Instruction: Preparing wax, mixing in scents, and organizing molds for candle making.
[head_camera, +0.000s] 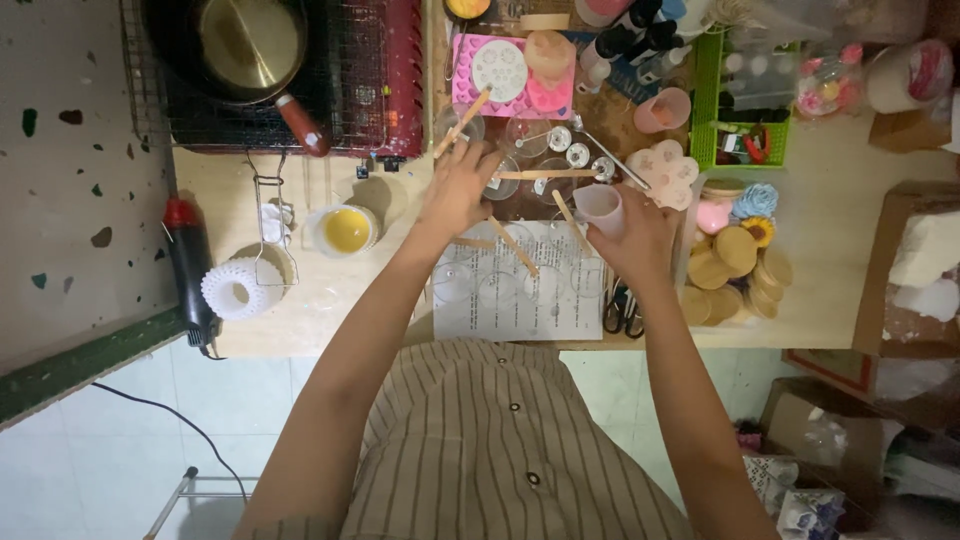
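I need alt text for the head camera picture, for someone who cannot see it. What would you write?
Seen from above, a person's right hand holds a pale pink cup over a crowded craft table, while the left hand rests on a wooden stick lying across small clear glass jars. Around them lie a pink silicone mould, a printed sheet and a pan on a portable stove.

A pale wooden table stands on white floor tiles, dimly lit.
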